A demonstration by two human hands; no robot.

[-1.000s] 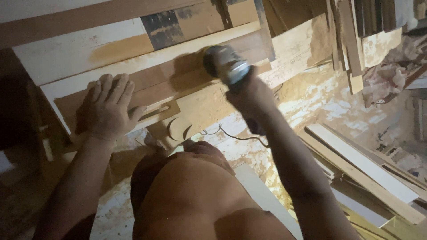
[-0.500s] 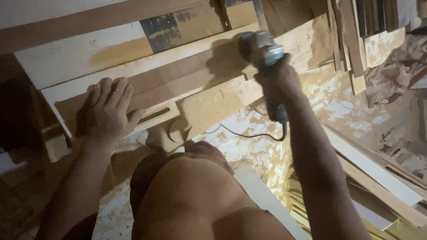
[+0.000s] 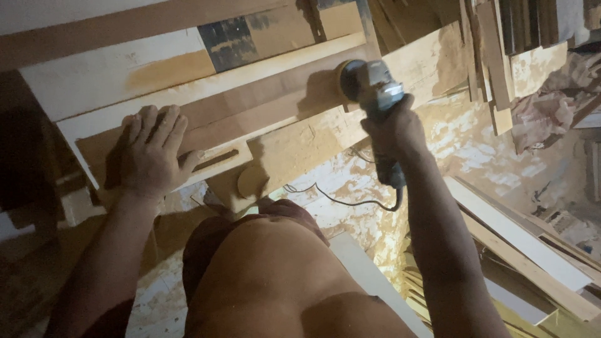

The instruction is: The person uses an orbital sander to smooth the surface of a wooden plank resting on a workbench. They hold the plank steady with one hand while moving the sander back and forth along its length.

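Since the earlier frame the angle grinder [image 3: 366, 84] has drawn back slightly along the long wooden board [image 3: 250, 103] on the counter [image 3: 294, 147], right hand [image 3: 391, 128] wrapped around it, while the left hand [image 3: 150, 156], spread flat, should maintain firm downward pressure on the board.

Open board [image 3: 250, 103] between flat left hand [image 3: 150, 153] and sander [image 3: 366, 81]; timber stacks [image 3: 501, 44] crowding the right.

We see our left hand [image 3: 152, 153] pressed flat, palm down, fingers spread and pointing away, arm stretched forward. Our right hand [image 3: 393, 131] is closed in a fist-like grip, its forearm extended forward and slightly outward from the body.
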